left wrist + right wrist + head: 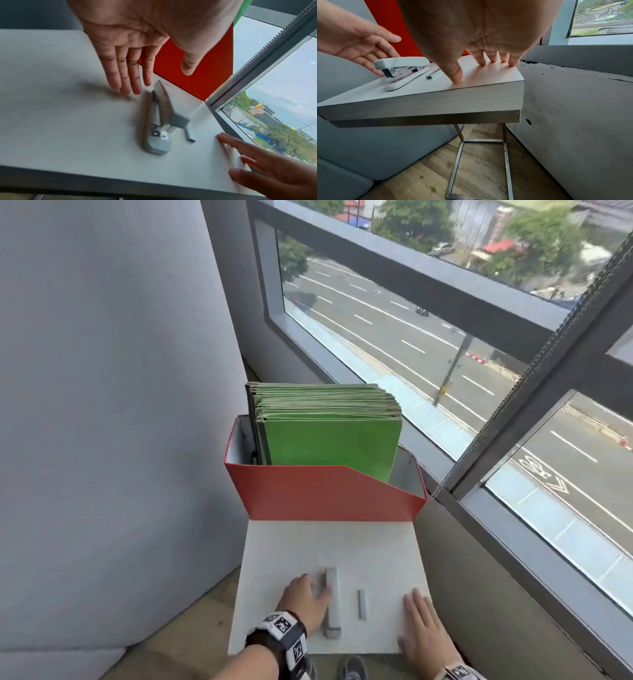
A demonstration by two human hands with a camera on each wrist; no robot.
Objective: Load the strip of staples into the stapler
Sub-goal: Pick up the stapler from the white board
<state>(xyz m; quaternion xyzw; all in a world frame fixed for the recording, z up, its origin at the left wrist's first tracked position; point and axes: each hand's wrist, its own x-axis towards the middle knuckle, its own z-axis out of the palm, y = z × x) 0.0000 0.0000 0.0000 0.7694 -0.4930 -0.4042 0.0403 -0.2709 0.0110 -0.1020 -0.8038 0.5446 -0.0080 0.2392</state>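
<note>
A grey stapler (332, 601) lies lengthwise on the small white table (342, 542) with its top arm down; it also shows in the wrist views (159, 121) (402, 65). Just right of it lies the strip of staples (362, 604) (189, 134) (433, 75), untouched. My left hand (313, 590) (147, 75) (368, 46) is at the stapler's left side, fingers straight, holding nothing. My right hand (421, 631) (476, 58) (257, 169) rests flat on the table's right front corner, fingers spread, apart from the strip.
A red file box (325, 491) full of green folders (329, 436) fills the table's far end. A grey padded panel (102, 405) stands at the left. A grey ledge (479, 594) and windows (445, 337) run along the right, with a bead chain (523, 60) hanging there.
</note>
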